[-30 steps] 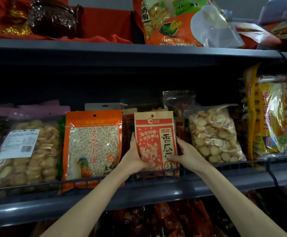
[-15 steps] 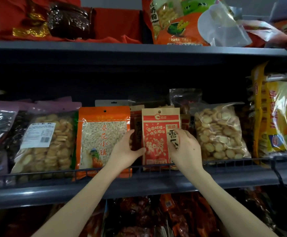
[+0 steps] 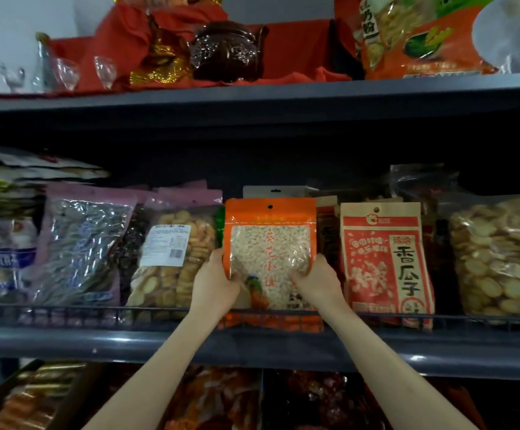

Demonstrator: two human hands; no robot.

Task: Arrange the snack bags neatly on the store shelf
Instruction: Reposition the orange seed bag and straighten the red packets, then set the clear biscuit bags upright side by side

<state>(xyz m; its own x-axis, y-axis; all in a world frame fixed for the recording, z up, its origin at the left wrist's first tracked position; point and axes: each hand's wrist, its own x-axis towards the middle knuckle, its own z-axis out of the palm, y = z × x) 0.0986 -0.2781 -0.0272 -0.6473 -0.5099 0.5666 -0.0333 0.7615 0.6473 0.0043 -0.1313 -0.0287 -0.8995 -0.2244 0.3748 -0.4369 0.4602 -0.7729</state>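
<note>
Wire rail (image 3: pixel 66 315) hides the orange seed bag (image 3: pixel 271 243) bottom; we can't see fingers behind it. Left hand (image 3: pixel 213 283) and right hand (image 3: pixel 316 282) curl round its 2 side edges, upright at shelf (image 3: pixel 97 342) front edge, beside red seed bag (image 3: pixel 385 262).

A retail shop. Tiered dark grey metal shelving (image 3: pixel 252 346) with a low black wire front rail (image 3: pixel 97 315) carries rows of upright sealed snack bags, among them a clear biscuit bag with a printed barcode label (image 3: pixel 171 259) and an orange window-front seed pouch (image 3: pixel 271 237).
</note>
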